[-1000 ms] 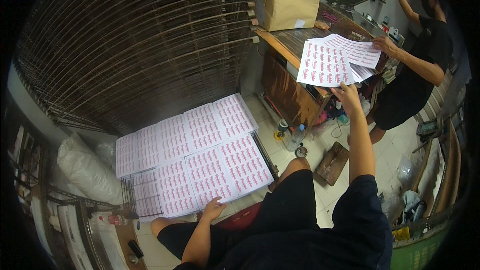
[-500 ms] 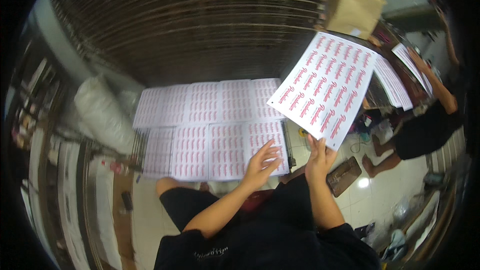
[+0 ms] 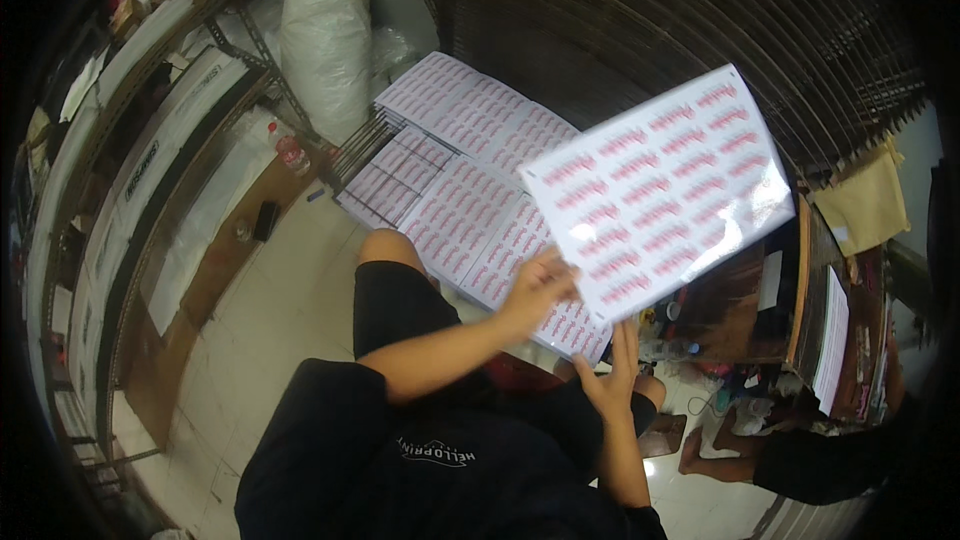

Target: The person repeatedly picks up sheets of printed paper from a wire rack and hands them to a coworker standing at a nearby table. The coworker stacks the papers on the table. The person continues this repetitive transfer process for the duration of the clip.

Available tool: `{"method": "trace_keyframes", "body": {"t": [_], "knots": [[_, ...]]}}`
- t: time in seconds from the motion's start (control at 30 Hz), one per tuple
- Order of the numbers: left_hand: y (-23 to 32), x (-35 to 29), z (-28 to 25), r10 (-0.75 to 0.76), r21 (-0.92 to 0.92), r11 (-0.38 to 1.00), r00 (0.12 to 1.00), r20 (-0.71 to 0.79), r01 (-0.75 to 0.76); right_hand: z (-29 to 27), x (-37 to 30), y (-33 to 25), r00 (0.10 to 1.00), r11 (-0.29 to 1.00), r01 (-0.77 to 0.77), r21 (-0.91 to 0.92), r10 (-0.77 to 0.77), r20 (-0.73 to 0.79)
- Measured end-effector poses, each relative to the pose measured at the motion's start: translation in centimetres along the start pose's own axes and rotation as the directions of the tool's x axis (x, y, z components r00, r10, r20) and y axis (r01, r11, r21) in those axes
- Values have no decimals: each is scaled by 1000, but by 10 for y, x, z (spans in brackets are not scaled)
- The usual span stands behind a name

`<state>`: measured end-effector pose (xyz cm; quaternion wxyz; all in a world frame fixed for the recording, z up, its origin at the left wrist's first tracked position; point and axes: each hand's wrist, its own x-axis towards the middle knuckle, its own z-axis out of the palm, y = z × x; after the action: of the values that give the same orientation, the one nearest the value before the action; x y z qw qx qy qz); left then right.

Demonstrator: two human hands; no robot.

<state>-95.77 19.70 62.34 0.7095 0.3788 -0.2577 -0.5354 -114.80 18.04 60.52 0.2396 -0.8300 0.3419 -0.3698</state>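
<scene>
A white printed sheet (image 3: 660, 190) with rows of red lettering is raised in front of me, tilted, with glare on its far right part. My left hand (image 3: 538, 292), slightly blurred, is closed on its near left edge. Just below the sheet's nearest corner is my right hand (image 3: 608, 375), its fingers straight and the thumb apart. Its fingertips are at that corner; whether they touch it I cannot tell. Beneath, similar printed sheets (image 3: 455, 195) lie in two rows on a wire rack tray (image 3: 362, 145), partly covered by the raised sheet.
Dark wire trays (image 3: 640, 0) are stacked behind. A white plastic-wrapped bundle (image 3: 325, 50) and a red-capped bottle (image 3: 290, 152) stand left, near shelves of long boxes (image 3: 150, 175). At right are a wooden table (image 3: 735, 315), a yellow bag (image 3: 865, 200), more sheets (image 3: 832, 340) and another person's legs (image 3: 740, 445).
My view has turned to the right. The raised sheet has swung round and tilted. My left hand has come from above the laid sheets to its edge, while my right hand's fingers have straightened.
</scene>
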Motion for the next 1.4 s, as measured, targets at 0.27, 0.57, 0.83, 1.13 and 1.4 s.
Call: {"method": "trace_keyframes", "body": {"t": [0.27, 0.57, 0.83, 1.13, 1.4], "knots": [[88, 22, -254, 370, 308, 921, 783, -501, -238, -44, -127, 132, 858, 824, -513, -240, 501, -113], [45, 22, -421, 220, 220, 973, 604, -766, -75, -28, -139, 138, 827, 725, -549, -416, 542, -147], [16, 25, -450, 120, 127, 992, 429, -895, -14, -28, -142, 146, 831, 716, -538, -445, 537, -142], [3, 29, -465, 119, 178, 981, 477, -871, 79, -26, -134, 138, 839, 723, -523, -452, 528, -127], [-3, 39, -461, 106, 190, 973, 472, -875, 134, -28, -136, 140, 807, 688, -557, -465, 579, -111]]}}
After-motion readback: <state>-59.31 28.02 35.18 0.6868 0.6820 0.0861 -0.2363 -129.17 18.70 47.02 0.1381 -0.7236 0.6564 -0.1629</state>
